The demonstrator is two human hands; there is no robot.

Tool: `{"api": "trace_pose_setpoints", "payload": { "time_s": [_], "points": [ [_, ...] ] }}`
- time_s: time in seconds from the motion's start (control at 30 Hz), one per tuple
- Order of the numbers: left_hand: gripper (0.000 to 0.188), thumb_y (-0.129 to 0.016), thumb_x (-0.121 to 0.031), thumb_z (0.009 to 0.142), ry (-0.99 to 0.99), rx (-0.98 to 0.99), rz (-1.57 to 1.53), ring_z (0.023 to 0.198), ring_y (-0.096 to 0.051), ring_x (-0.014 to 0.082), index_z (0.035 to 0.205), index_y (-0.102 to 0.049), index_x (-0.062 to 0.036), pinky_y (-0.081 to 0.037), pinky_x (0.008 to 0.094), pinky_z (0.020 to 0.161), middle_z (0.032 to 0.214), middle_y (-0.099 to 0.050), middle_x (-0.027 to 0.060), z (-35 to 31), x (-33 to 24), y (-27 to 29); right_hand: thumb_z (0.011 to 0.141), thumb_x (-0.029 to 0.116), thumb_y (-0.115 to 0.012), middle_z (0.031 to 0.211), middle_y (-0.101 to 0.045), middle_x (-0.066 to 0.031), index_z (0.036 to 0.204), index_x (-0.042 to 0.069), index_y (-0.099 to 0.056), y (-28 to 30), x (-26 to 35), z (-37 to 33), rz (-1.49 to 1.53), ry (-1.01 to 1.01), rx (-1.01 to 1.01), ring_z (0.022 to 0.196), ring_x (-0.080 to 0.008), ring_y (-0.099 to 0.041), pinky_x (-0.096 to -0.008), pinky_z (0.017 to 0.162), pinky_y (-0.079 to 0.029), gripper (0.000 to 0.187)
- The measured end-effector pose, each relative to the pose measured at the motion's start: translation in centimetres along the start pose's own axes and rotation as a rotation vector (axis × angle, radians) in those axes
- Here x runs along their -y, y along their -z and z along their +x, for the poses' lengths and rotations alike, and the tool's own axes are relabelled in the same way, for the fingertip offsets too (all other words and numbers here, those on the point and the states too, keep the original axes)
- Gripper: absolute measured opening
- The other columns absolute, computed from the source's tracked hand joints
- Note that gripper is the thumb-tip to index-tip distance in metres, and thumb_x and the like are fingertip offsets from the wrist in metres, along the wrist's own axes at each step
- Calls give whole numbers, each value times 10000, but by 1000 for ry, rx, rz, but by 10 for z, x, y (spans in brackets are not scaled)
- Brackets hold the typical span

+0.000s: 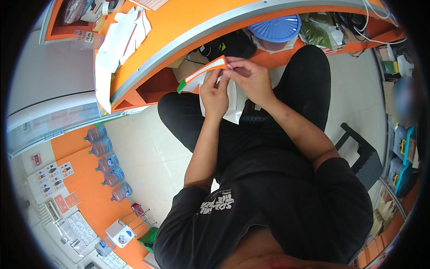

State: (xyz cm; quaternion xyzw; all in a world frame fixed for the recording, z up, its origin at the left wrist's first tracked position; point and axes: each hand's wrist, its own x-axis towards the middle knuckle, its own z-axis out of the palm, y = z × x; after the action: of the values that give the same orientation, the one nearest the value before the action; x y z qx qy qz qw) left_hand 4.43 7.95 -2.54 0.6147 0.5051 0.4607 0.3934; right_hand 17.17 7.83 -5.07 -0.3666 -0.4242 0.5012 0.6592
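Above my lap, both hands hold a long narrow strip (pixel 203 71) coloured orange, white and green, which looks like printed paper or card. My left hand (pixel 213 96) is closed on its lower edge near the right part, thumb and fingers pinched together. At the strip's right end, my right hand (pixel 254 80) pinches it between thumb and fingers, close to my left fingertips. The green end of the strip points left, toward the counter. Beneath my hands a white sheet (pixel 234 104) hangs down over my lap; I cannot tell whether it is joined to the strip.
An orange counter (pixel 179 22) with a metal edge curves ahead. White papers (pixel 121 38) lie on its left. On the shelf below stand a blue-lidded tub (pixel 274 30) and a black bag (pixel 228 46). A black stool (pixel 362 161) is at right; several water bottles (pixel 107 162) line the left wall.
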Motion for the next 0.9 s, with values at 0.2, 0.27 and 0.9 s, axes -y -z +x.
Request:
{"api": "trace_pose_setpoints", "payload": {
  "time_s": [0.2, 0.27, 0.9],
  "points": [
    [314, -691, -80, 948, 426, 949, 1, 1102, -663, 174, 1228, -647, 55, -525, 278, 891, 1185, -681, 181, -13, -78, 49, 1007, 140, -644, 968, -733, -45, 1107, 20, -660, 28, -4, 26, -331, -145, -151, 852, -74, -668, -270, 754, -582, 157],
    [269, -728, -125, 923, 386, 779, -135, 1141, -648, 184, 1127, -680, 44, -502, 320, 946, 1176, -690, 191, -10, -92, 55, 998, 119, -633, 962, -706, -86, 1088, 21, -631, 34, -18, 28, -460, 37, -75, 852, -162, -685, -319, 730, -555, 134],
    [184, -720, -174, 961, 101, -168, 77, 735, -587, 63, 952, -662, 0, -472, 224, 664, 850, -678, 35, 12, -10, 48, 946, 105, -703, 965, -697, -65, 1057, 8, -646, 3, 19, 0, -253, -78, 318, 918, -134, -673, -304, 831, -538, 158]
  ]
}}
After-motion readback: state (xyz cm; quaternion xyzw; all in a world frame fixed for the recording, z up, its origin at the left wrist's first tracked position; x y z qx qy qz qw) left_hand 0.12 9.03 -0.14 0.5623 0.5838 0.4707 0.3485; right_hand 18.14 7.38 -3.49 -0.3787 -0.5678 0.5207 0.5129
